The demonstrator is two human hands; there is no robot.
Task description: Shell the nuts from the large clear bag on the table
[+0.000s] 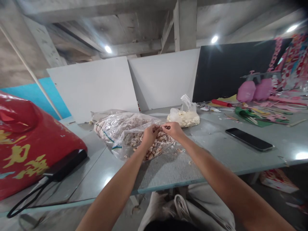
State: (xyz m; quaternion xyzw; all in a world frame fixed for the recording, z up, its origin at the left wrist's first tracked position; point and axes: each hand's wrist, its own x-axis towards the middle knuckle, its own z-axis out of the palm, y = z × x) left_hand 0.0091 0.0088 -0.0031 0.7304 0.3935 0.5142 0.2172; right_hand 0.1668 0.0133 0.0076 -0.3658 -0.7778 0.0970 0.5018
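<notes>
My left hand (150,134) and my right hand (173,131) meet over the table, fingertips pinched together. What they hold between them is too small and hidden to make out. Just below lies a heap of brown and whitish shell-like pieces (156,149), spilling from the mouth of a large clear plastic bag (122,123) on the left. The bag lies on its side and holds more of these pieces. Behind my right hand stands a smaller clear bag (184,118) of pale, cream-coloured pieces.
On the grey table (204,141), a black phone (249,139) lies at right. Pink spray bottles (253,89) and coloured scraps (262,115) fill the back right. A red bag (36,144) and black power bank (68,163) with cable occupy the left. White boards (166,77) lean behind.
</notes>
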